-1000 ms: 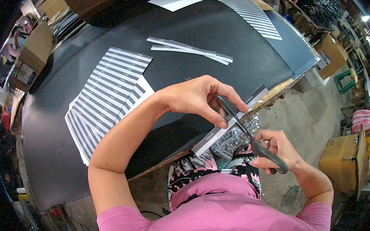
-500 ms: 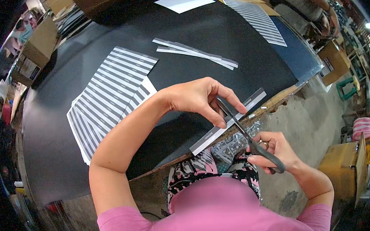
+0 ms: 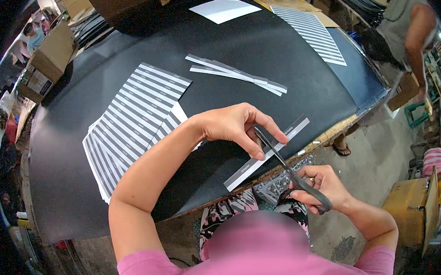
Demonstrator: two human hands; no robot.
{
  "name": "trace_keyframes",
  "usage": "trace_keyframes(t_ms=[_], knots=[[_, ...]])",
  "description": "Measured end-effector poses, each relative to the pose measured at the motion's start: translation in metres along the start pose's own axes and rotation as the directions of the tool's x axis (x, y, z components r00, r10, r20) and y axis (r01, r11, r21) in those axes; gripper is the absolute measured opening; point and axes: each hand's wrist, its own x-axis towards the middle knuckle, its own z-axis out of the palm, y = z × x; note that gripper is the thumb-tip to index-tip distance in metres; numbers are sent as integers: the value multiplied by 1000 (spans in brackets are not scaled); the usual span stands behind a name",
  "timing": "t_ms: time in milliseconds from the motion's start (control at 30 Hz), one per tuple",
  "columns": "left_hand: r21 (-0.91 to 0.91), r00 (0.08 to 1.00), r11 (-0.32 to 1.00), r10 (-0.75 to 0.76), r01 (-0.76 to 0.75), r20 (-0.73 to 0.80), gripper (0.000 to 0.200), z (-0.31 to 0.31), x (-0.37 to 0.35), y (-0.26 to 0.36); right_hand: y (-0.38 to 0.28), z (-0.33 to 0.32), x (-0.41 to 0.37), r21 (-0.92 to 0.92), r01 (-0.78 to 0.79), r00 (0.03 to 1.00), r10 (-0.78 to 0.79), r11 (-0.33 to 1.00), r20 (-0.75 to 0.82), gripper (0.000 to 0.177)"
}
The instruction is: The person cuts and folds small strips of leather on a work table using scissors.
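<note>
My left hand (image 3: 240,128) is closed at the front edge of the black table, thumb and fingers pinching a narrow grey-and-white paper strip (image 3: 242,175) with small print. My right hand (image 3: 325,185) is wrapped round the black handles of a pair of scissors (image 3: 308,191). Their blades cross the strip near its middle, between my left thumb and fingers. Whether the blades are fully closed is hard to make out. Farther back lie several loose cut strips (image 3: 231,72). Left of my forearm, a fanned stack of striped printed sheets (image 3: 139,107) rests on the table.
A white sheet (image 3: 224,9) and another striped sheet (image 3: 313,31) lie at the back. Small paper scraps (image 3: 275,187) are gathered below the table edge, by my lap. Cardboard boxes (image 3: 407,209) stand on the right. A co-worker (image 3: 409,27) is at the far right.
The view has shifted slightly. My hands, the scissors and the strip keep nearly the same arrangement, with the blades still across the strip. The co-worker at right has changed posture, one arm now hanging lower.
</note>
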Motion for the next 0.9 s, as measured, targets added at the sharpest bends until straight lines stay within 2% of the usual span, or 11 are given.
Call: trace_keyframes(t_ms=[300,400,500,600,700,733,800,867,900], knots=[[-32,999,999,-34,35,20,54,-7,4,-11,9,-4,11,-45,0,1000,1,999,21,20],[1,997,997,-73,73,31,57,-11,3,-12,10,-7,8,-33,-28,999,29,999,26,24],[11,995,995,-101,101,12,58,-10,-3,-4,4,-18,0,-107,-93,994,99,990,52,30],[-4,994,994,-110,110,-27,56,-16,-9,1,-2,-50,-16,-247,-17,1000,17,969,-3,42],[10,990,990,-140,141,-19,56,-20,-9,0,-23,-68,-20,-288,169,954,-230,943,-192,45],[24,985,985,-172,172,-20,55,-21,-8,0,-31,-70,-16,-301,217,910,-304,929,-283,44],[62,986,984,-169,169,-11,54,-20,-6,-2,-27,-82,13,-556,312,714,-576,770,-397,43],[77,990,987,-138,140,-31,53,-19,-6,-4,-40,-93,38,-783,56,643,-622,620,-447,46],[98,991,986,-129,132,-39,53,-19,-7,-4,-41,-100,55,-783,56,635,-627,620,-451,46]])
